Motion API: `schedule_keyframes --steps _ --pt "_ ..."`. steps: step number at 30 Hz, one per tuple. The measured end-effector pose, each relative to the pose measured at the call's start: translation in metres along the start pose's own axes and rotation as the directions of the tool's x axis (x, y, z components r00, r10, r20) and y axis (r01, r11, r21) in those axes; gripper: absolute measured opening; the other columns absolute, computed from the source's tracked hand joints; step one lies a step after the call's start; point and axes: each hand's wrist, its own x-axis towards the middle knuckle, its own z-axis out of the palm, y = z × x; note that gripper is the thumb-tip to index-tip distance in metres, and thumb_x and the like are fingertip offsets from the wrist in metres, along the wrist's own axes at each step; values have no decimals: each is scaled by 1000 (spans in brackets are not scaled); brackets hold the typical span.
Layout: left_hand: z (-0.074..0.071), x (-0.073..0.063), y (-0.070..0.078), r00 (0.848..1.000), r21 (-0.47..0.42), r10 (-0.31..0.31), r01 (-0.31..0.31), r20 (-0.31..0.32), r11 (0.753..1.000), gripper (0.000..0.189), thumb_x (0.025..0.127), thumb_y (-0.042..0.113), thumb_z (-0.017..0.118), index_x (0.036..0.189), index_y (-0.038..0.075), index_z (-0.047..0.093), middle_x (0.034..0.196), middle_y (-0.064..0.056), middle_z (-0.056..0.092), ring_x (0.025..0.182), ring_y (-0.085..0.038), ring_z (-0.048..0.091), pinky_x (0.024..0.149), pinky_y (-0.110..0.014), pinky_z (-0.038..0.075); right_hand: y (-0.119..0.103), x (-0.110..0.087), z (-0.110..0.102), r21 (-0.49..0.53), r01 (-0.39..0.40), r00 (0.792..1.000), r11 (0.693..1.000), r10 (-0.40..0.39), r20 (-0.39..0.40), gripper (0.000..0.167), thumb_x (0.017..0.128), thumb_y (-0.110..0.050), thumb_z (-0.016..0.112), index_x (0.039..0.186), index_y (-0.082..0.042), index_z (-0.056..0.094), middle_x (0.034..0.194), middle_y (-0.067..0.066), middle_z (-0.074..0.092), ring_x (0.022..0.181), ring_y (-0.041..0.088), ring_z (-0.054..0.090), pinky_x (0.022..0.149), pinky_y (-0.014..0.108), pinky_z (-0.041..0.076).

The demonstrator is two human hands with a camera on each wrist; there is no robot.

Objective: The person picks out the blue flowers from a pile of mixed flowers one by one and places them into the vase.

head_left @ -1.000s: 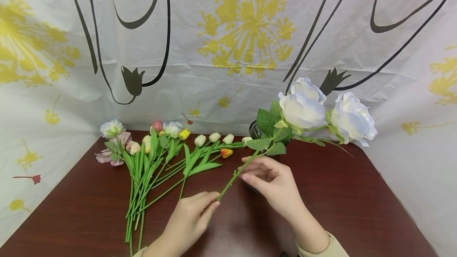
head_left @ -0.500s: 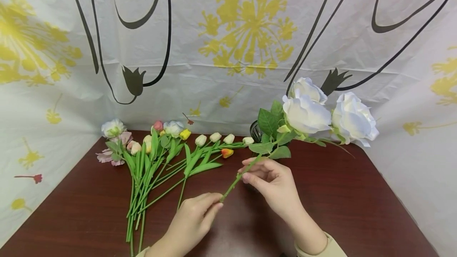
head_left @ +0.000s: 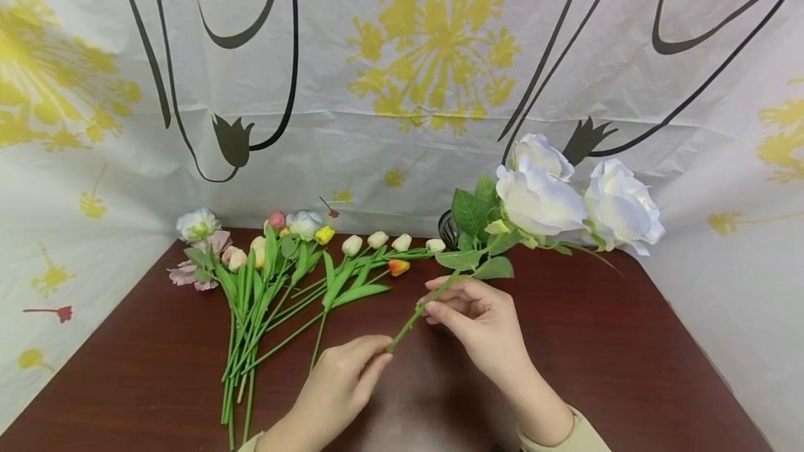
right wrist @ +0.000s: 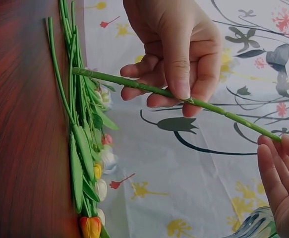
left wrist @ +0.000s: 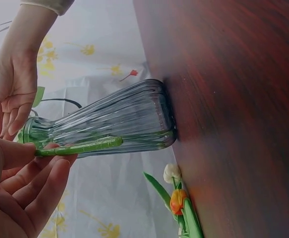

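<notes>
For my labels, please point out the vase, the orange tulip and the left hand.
Vase [left wrist: 119,114], left wrist view: its ribbed side.
Orange tulip [head_left: 398,268], head view: its bloom.
Left hand [head_left: 338,381], head view: its back.

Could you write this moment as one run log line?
left grip: pinches stem | right grip: pinches stem, nearer blooms | vase: upright on table | other flowers: lying on table

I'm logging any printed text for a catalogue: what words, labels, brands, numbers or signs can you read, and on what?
None can be read in any view.
The backdrop shows only flower and stem patterns, no lettering.
No label or number shows on the glass vase, the white roses or the table.
</notes>
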Motion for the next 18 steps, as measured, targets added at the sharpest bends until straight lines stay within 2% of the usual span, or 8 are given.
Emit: schedule_keyframes --steps 8,13,18 --pt "1 1 -3 1000 -6 -11 11 6 1000 23 79 -3 74 97 10 67 82 8 64 66 3 54 56 -12 44 -1 1 -2 -21 5 1000 1000 -6 -23 8 84 9 67 92 7 67 94 12 70 72 23 69 64 40 56" --pt "1 0 -6 999 -7 -28 29 21 1000 22 80 -1 75 97 11 68 84 8 65 68 2 56 57 -14 46 -3 2 -6 -25 35 997 999 -36 -63 9 82 12 67 88 6 67 97 12 69 69 26 69 62 40 56" --pt "2 0 -8 999 -19 -40 41 35 999 20 80 -1 75 95 11 68 83 8 65 68 2 56 56 -15 47 -7 3 -11 -6 66 993 998 -67 -99 12 80 16 66 88 8 67 100 11 68 70 23 69 62 38 56"
